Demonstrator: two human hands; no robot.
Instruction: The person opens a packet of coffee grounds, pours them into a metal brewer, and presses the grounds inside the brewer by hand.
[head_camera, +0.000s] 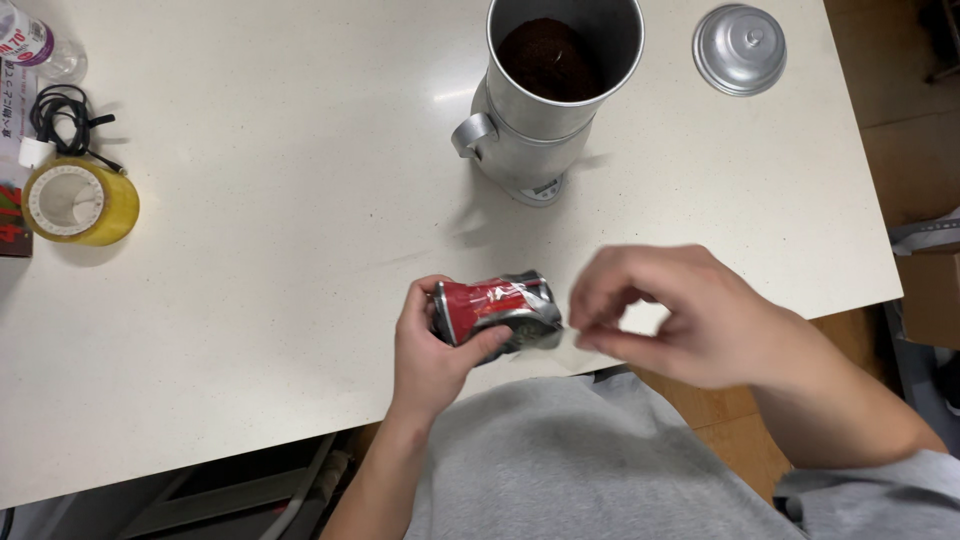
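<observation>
Pouch (497, 308), red and silver foil, rolled up, sits clenched in the left hand (432, 345) over the near edge of the surface (260, 250). Right hand (680, 315) pinches its end, blurred. Step looks like closing the pouch; next probably needs a tighter fold. Farther: metal pot (550, 90) filled with dark grounds, lid (740, 48) beside.

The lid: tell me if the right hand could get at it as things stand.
Probably yes. The lid lies alone on the table, right of the pot, with bare tabletop between it and the right hand. That hand's fingers pinch at the packet, which the left hand holds.
</observation>
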